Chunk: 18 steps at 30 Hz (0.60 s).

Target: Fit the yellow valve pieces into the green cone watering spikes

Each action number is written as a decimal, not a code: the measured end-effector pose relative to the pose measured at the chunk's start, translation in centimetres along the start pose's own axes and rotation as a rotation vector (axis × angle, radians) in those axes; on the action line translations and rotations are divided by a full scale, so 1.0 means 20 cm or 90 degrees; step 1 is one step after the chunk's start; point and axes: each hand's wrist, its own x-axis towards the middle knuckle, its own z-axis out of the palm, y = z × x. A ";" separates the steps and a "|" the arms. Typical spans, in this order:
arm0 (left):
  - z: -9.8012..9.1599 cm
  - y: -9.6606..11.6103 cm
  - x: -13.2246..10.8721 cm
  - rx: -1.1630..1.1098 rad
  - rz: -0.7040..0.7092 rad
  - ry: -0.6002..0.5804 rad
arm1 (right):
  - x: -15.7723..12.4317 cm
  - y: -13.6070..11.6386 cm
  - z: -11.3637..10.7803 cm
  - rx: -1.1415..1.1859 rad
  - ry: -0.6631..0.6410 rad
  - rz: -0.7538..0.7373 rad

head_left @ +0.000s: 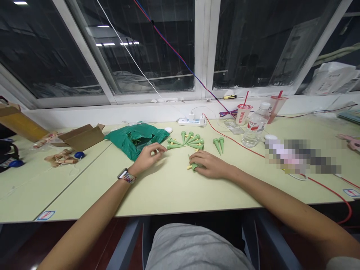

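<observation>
Green cone-shaped plant watering spikes (193, 141) with small yellow valves lie in a fan on the table, tips pointing inward. My right hand (209, 164) is closed around one more green watering spike (194, 167), low over the table in front of the fan; the fingers partly cover it. My left hand (149, 156) hovers left of the fan, fingers loosely curled and apart, holding nothing. Beside it rests a torn green plastic bag (123, 139). Two further spikes (218, 145) lie side by side to the right of the fan.
A water bottle (254, 127) and two drink cups with straws, one of them a white cup (242, 115), stand at the back right. A power strip (191, 122) lies by the wall. A red cable (239, 144) crosses the table's right side. An open cardboard box (81, 138) sits left.
</observation>
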 end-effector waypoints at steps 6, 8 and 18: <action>0.21 0.28 -0.02 -0.045 0.143 -0.075 | 0.04 -0.05 0.03 0.224 0.112 0.119; 0.26 0.35 0.00 -0.039 0.176 -0.063 | 0.06 -0.07 0.03 0.320 0.152 0.181; 0.35 0.35 0.14 -0.264 0.036 -0.006 | 0.07 -0.05 0.05 0.540 0.259 0.274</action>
